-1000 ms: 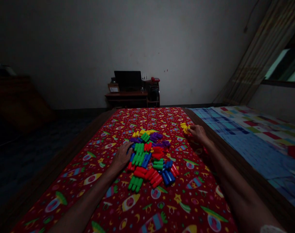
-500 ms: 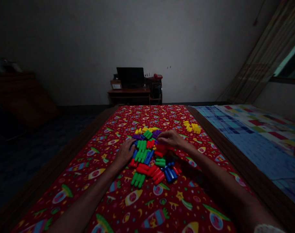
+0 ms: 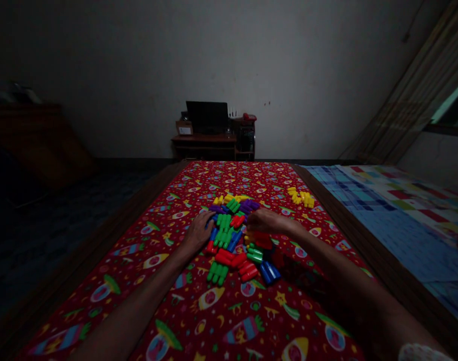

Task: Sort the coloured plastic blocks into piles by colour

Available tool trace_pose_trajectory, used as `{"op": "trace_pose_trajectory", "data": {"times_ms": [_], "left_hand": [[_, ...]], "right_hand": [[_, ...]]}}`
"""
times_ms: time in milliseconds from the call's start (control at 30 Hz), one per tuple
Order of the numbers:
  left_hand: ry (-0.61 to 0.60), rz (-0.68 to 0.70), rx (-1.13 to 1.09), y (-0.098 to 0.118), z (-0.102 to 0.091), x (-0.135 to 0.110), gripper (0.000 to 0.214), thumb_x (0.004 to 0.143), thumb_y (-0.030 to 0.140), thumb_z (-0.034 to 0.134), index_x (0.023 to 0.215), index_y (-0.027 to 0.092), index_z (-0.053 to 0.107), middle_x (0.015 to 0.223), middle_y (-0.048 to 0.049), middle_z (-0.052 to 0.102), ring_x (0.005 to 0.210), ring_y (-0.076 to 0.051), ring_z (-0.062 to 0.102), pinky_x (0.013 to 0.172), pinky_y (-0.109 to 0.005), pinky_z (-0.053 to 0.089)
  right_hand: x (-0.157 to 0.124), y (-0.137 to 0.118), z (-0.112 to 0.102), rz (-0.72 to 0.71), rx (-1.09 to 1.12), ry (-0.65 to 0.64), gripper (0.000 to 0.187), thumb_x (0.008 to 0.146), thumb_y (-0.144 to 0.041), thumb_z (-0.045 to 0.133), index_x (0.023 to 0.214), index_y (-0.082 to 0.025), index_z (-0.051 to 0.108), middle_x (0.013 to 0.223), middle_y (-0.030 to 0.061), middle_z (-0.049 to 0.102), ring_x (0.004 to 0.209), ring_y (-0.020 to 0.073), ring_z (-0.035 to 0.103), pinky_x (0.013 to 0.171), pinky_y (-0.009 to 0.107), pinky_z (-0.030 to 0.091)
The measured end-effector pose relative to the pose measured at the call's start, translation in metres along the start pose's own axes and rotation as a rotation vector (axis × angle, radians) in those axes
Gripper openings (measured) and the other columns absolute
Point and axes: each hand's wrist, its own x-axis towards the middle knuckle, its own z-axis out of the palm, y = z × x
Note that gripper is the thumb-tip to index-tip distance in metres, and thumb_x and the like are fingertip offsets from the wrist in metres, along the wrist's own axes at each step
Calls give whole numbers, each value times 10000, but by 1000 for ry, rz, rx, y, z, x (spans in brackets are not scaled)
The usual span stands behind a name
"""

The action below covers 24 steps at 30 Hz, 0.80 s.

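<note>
A heap of plastic blocks (image 3: 234, 240) in green, red, blue, purple and yellow lies on the red patterned cloth (image 3: 229, 311). My left hand (image 3: 198, 233) rests flat at the heap's left edge, fingers stretched onto the blocks. My right hand (image 3: 265, 221) lies over the heap's right side, fingers curled down on the blocks; what they grip is hidden. A small separate group of yellow blocks (image 3: 301, 197) sits farther back on the right.
The cloth covers a long surface with a dark wooden border (image 3: 383, 265). A checked blue mat (image 3: 398, 220) lies to the right. A low desk with a dark screen (image 3: 207, 117) stands against the far wall. A curtain (image 3: 409, 105) hangs at the right.
My right hand left the yellow blocks at the far right and came back left onto the heap. My left hand stayed at the heap's left edge.
</note>
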Motion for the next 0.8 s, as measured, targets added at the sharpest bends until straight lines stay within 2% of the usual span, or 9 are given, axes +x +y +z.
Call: {"op": "trace_pose_trajectory", "data": {"times_ms": [33,100,200,267,400,533,600,700,800], "left_hand": [[2,3,2,0,0,0,368,873,287,383,1126,157,616,1172,-129,638,1120,-257,574,1012,-462,446],[7,13,9,-1,0,0,363,874,287,387,1125,159,615,1167,-125,642,1119,-257,574,1005,-463,450],[21,26,17,-2,1,0,353,871,279,389,1114,170,620,1163,-116,648,1108,-253,581,999,-461,458],[30,32,13,-3,3,0,350,867,279,390,1103,171,625,1156,-118,652,1097,-256,587,992,-464,464],[38,34,-1,-4,4,0,375,876,311,371,1112,161,621,1157,-126,650,1113,-256,583,1009,-463,451],[19,25,3,-4,3,1,402,878,325,358,1122,145,621,1174,-140,643,1126,-261,579,1019,-461,444],[10,24,10,-4,2,1,399,873,322,365,1121,146,623,1177,-139,642,1131,-264,576,1018,-462,445],[3,23,18,-4,1,1,398,871,320,367,1117,143,626,1180,-145,641,1138,-271,573,1016,-472,445],[0,16,21,-4,1,1,407,873,323,361,1119,136,625,1186,-154,639,1138,-277,573,1016,-484,442]], "right_hand": [[1,-2,0,-19,-7,-52,147,811,-206,595,911,-131,673,725,-4,601,594,86,461,534,192,299],[3,-6,1,-42,-11,-150,291,762,-226,663,1048,-168,669,825,16,663,658,108,531,565,188,342],[4,-7,1,-87,-16,-188,204,756,-190,638,945,-145,700,765,20,667,637,111,532,559,190,348],[3,-1,-1,-115,35,-71,125,773,-171,582,815,-120,688,686,5,629,593,97,496,539,193,332],[2,25,-11,-16,265,323,181,803,-271,536,729,-127,620,647,-7,589,587,101,511,537,196,352],[-3,60,-21,151,439,520,178,779,-331,581,765,-154,598,674,13,636,581,131,587,549,218,428],[-10,79,-27,262,386,643,186,789,-332,587,846,-157,615,736,41,679,617,150,626,572,233,454],[-25,110,-37,469,123,829,183,801,-286,587,899,-145,651,836,94,719,740,187,665,656,261,475],[-40,140,-46,663,-112,838,207,805,-266,586,917,-128,691,940,137,724,852,225,670,716,285,474]]}}
